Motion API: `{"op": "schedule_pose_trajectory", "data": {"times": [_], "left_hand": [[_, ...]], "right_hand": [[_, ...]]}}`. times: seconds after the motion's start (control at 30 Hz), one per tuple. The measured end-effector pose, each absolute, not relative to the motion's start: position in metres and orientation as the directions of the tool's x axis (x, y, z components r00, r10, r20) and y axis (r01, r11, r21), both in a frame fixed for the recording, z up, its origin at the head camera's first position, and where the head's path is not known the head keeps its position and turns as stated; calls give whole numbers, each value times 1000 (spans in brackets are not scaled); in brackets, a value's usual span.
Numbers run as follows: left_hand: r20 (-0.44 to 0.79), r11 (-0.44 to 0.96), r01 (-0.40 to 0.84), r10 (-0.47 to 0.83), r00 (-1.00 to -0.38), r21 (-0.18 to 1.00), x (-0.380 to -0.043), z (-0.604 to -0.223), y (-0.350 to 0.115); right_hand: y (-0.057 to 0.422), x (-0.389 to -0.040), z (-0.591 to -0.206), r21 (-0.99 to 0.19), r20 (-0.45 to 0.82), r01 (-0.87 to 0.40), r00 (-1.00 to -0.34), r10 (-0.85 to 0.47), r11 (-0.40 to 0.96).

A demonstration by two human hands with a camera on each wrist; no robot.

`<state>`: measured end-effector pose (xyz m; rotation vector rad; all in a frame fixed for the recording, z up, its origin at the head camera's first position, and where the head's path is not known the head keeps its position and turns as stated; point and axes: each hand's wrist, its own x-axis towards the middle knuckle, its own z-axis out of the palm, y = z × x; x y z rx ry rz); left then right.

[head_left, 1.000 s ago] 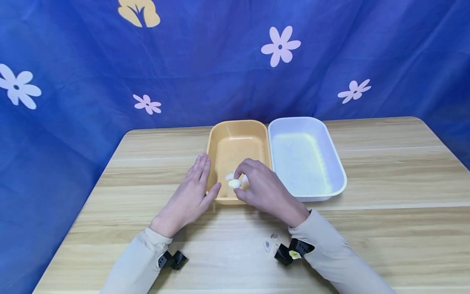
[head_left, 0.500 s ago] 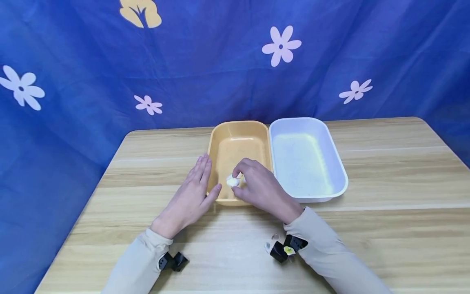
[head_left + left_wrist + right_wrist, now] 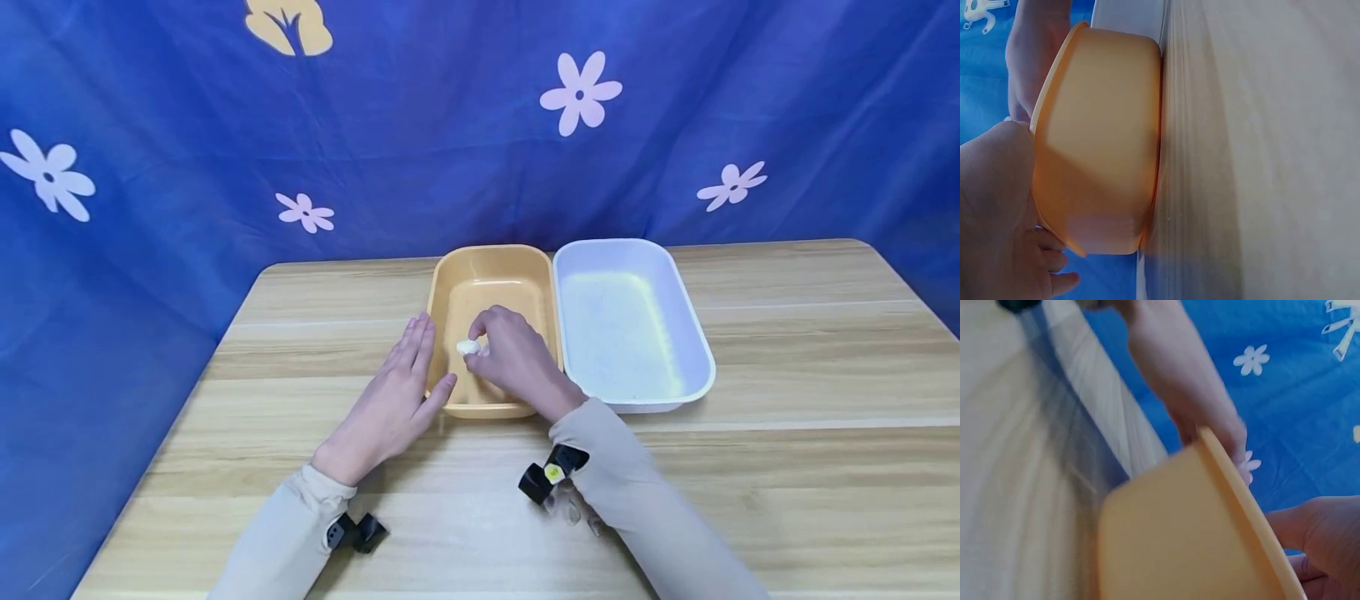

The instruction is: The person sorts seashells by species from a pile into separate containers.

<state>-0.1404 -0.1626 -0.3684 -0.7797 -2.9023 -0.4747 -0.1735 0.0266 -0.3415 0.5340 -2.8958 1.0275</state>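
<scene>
My right hand (image 3: 513, 348) reaches into the orange plastic tray (image 3: 495, 411), thumb and index finger pinching a white seashell (image 3: 468, 347) over the tray's middle. A bit of white shows behind the fingertips, mostly hidden by them. My left hand (image 3: 386, 408) lies along the tray's left rim, fingers straight and together, thumb spread toward the near corner. In the left wrist view the left hand (image 3: 997, 206) is at the rim beside the orange wall (image 3: 1097, 137). The right wrist view has the right hand (image 3: 1335, 540) past the rim, its fingertips partly hidden.
A white tray (image 3: 637, 400) stands against the orange tray's right side. Several small clear or greyish pieces (image 3: 572, 514) lie on the wooden table (image 3: 810, 367) by the right wrist, partly covered by the wrist camera (image 3: 536, 483). A blue flowered curtain (image 3: 450, 125) hangs behind.
My right hand has moved farther into the orange tray and slightly left, with the white seashell at its fingertips. White shells seen earlier near the tray's front no longer show there. The left hand stays put.
</scene>
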Motion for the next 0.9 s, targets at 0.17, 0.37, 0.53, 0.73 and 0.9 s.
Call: {"op": "schedule_pose_trajectory", "data": {"times": [0.17, 0.37, 0.53, 0.73, 0.9], "left_hand": [[182, 814, 515, 482, -857, 268, -141, -369, -163], [189, 814, 516, 480, -856, 268, -142, -368, -163], [186, 815, 517, 483, -855, 261, -141, -367, -162], [184, 819, 510, 477, -860, 262, -140, -367, -161], [186, 823, 507, 472, -862, 258, -139, -369, -161]], "right_hand": [[20, -188, -340, -567, 63, -279, -953, -296, 775], [12, -197, -342, -475, 29, -286, -950, -310, 832], [12, -197, -351, -428, 47, -302, -949, -313, 852], [12, -199, -357, -397, 52, -300, -951, -305, 867], [12, -199, -361, -384, 55, -304, -950, -307, 872]]}}
